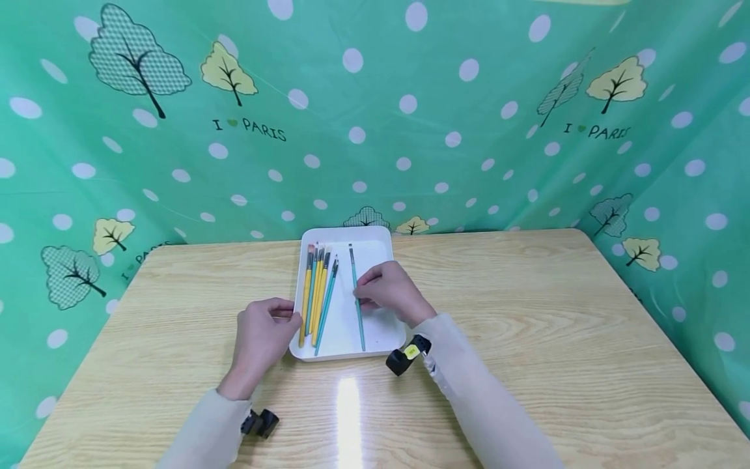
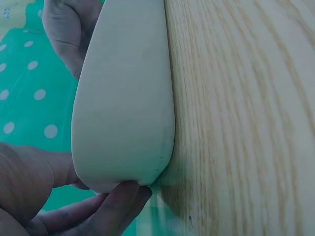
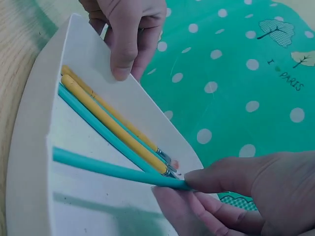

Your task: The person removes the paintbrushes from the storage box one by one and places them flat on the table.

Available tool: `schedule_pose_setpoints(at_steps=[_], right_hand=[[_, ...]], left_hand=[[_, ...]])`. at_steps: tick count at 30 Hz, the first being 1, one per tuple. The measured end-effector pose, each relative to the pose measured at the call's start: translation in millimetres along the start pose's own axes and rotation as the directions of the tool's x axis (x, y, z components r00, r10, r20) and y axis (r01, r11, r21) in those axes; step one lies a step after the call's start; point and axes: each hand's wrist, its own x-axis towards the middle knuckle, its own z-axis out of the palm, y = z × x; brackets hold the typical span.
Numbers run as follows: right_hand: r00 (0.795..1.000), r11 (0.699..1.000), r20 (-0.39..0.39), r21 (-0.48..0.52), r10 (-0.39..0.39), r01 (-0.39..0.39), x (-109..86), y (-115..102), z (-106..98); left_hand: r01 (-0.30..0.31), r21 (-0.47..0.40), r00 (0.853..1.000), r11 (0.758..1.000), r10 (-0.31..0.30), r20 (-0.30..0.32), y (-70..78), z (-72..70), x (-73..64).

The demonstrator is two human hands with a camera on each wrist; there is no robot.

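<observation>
A white tray lies on the table with several yellow and teal paintbrushes along its left side, bristles toward the back. My left hand grips the tray's left wall, thumb over the rim on the inside. In the left wrist view its fingers press against the outside of the tray wall. Over the tray's right half, my right hand pinches a single teal paintbrush between thumb and fingers. The right wrist view shows that brush's teal handle slanting across the tray, apart from the others.
The wooden table extends on both sides of the tray. Behind it hangs a green dotted curtain close to the tray's far end. A dark wrist camera is strapped at the right sleeve, beside the tray's front right corner.
</observation>
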Motion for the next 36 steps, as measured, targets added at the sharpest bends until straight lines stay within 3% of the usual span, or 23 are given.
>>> schedule_pose_setpoints(at_steps=[10,24,36], right_hand=[[0.998,0.985,0.061,0.171,-0.021,0.011,-6.5,1,-9],[0.997,0.973,0.048,0.228,-0.052,0.040,-16.9,7,-32],[0.998,0.970,0.001,0.236,-0.058,0.056,-24.0,19,-56]], left_hand=[[0.009,0.006,1.000,1.000,-0.009,-0.001,-0.5,0.1,0.9],[0.029,-0.010,1.000,1.000,-0.029,0.005,-1.1,-1.0,-0.2],[-0.013,-0.003,1.000,1.000,0.013,-0.010,-4.7,-0.5,1.4]])
